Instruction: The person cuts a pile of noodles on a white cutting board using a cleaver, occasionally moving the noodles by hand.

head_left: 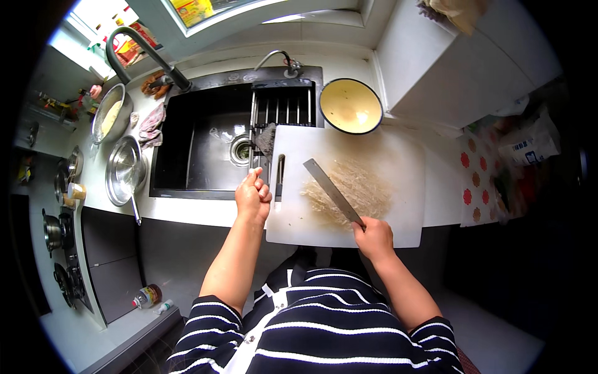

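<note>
My right hand [375,238] grips the handle of a cleaver [333,190], its grey blade slanting up and left over a heap of thin, pale, translucent strands [367,193]. The strands lie spread on a white cutting board [408,218], which has a handle slot on its left side. My left hand [253,194] is raised left of the board, near the sink's front edge. Its fingers are curled in and pressed together; whatever they may hold is hidden. Just beyond it, a grey scrubber-like clump [266,139] sits beside the board.
A black sink [171,159] with a drying rack [283,105] lies to the left. Behind the board stands a yellow enamel bowl [351,106]. Metal pans, including a strainer-like one [124,169], line the left counter. Plastic bags [529,146] hang at the right.
</note>
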A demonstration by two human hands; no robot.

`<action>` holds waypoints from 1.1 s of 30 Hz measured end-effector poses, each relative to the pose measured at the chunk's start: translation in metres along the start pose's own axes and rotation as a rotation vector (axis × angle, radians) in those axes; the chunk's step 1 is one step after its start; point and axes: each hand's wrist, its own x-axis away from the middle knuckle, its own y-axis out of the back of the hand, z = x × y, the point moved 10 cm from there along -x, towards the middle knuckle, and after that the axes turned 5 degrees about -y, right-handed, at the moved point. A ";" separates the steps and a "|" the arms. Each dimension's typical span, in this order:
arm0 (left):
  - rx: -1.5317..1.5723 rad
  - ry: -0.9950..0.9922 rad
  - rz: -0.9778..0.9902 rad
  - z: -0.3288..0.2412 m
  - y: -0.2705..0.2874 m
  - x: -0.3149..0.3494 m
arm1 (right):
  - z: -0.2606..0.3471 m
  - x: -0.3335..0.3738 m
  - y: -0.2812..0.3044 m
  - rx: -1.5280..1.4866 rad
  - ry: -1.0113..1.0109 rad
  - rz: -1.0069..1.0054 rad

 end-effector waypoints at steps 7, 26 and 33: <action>0.244 0.055 -0.224 -0.025 0.037 -0.044 | 0.010 0.000 -0.006 0.009 0.005 0.034; -1.392 -0.851 0.681 0.057 -0.057 0.096 | 0.011 0.012 -0.013 0.018 0.023 0.097; -1.552 -0.993 0.764 0.090 -0.052 0.106 | 0.013 0.014 -0.039 0.156 0.049 0.174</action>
